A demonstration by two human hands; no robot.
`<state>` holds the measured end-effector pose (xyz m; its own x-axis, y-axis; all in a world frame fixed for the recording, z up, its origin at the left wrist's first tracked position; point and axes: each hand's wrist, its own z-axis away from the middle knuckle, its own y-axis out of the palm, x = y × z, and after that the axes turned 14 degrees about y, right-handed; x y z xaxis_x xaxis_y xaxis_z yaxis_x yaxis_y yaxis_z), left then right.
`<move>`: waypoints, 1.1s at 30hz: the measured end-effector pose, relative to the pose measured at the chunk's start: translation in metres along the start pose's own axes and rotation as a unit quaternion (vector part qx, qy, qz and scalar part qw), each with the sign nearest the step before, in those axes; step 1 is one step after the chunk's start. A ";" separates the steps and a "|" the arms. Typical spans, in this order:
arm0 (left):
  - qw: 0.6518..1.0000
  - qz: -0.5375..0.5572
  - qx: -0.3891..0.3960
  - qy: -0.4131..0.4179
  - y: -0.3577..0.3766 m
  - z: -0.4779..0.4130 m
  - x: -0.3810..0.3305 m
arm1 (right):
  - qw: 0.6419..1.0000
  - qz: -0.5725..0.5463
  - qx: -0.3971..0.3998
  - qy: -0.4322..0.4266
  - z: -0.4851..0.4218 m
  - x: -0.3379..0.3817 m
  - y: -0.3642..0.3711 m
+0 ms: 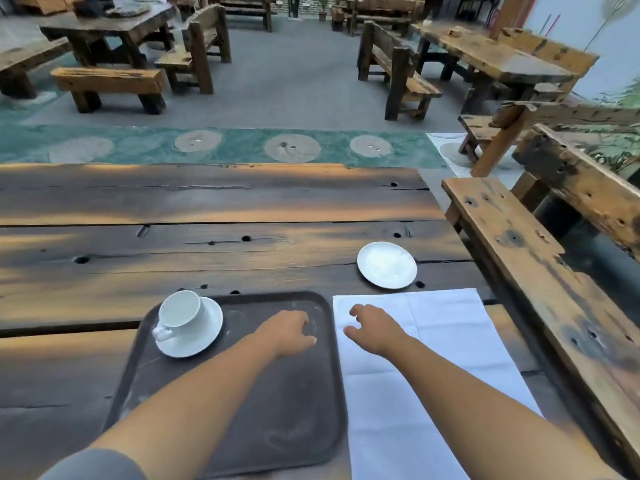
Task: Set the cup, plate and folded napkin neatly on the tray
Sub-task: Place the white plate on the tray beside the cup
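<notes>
On the table (242, 209), napkin (433, 358) lies under right hand (375, 329).

Your white ceramic cup (180, 313) stands upright on its white saucer (194, 332) in the dark rectangular tray's (277, 410) far-left corner. The small round white plate (387, 265) and the unfolded white napkin (433, 358) lie on the table to the tray's right.

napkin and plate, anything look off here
Yes. The napkin lies spread open on the table right of the tray, not folded, and the plate sits on the table beyond it. Only the cup on its saucer is aboard.
</notes>
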<state>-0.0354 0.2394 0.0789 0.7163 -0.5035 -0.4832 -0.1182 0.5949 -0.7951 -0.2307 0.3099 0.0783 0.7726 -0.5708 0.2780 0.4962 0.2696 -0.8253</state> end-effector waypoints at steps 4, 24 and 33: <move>1.000 0.004 0.015 0.009 0.010 -0.041 -0.049 | 1.000 -0.020 0.007 0.013 -0.021 -0.050 -0.026; 0.999 0.010 0.042 -0.030 0.000 -0.226 -0.063 | 0.994 -0.032 0.046 0.096 -0.192 -0.146 -0.091; 0.990 0.120 -0.026 -0.073 0.004 -0.298 -0.036 | 0.968 -0.158 0.019 0.192 -0.260 -0.165 -0.099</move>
<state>-0.2667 0.0736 -0.0163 0.7544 -0.2546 -0.6051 -0.3289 0.6510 -0.6841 -0.5105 0.1758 -0.0139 0.3787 -0.8738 0.3050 0.7041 0.0582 -0.7077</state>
